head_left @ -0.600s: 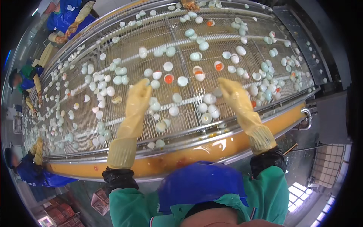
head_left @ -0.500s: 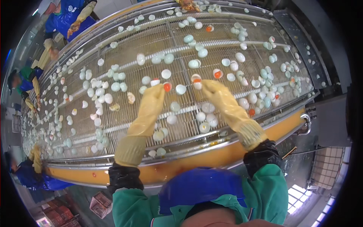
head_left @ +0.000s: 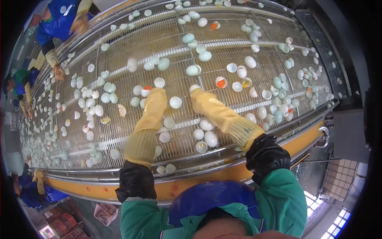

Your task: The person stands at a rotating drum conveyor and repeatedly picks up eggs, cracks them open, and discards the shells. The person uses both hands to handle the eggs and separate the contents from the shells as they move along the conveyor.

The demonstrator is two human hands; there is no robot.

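Observation:
Both my hands, in long yellow rubber gloves, reach over a wide slatted metal conveyor strewn with white and pale green eggshells. My left hand (head_left: 155, 101) is closed with its fingertips turned down; whatever is in them is hidden. Just left of it lies a white shell holding orange yolk (head_left: 146, 90), and beyond the fingertips is an empty white shell (head_left: 159, 82). My right hand (head_left: 203, 101) has its fingers closed on a small white eggshell (head_left: 194, 87). An open pale shell (head_left: 175, 102) lies between my hands. To the right sits another shell with orange yolk (head_left: 221, 82).
An orange-yellow rim (head_left: 227, 173) with a metal rail runs along the conveyor's near side. Shells crowd its right end and far left. Co-workers stand along the left, one gloved hand (head_left: 59, 73) over the shells. A metal handle (head_left: 324, 136) juts at the right.
The middle shells appear farther left in the view, and both my hands have shifted left too. The orange yolk shell beside my left fingers has dropped from sight. A co-worker's arm reaches further over the conveyor.

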